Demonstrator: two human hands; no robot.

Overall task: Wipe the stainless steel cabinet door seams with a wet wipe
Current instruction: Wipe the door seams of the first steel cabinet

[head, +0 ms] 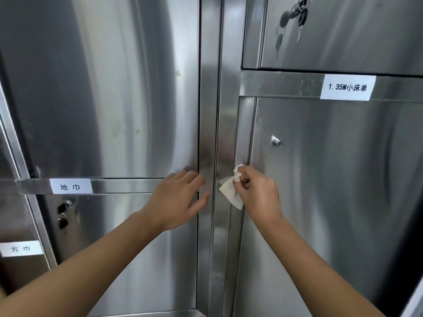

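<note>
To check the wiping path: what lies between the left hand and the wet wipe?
Head view: only the bare steel frame post separates left hand and wet wipe.

Stainless steel cabinet with white labels and hanging keys

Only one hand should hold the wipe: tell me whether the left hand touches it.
Apart. Head view: cabinet frame shows between left hand and wipe, which the right hand pinches.
</note>
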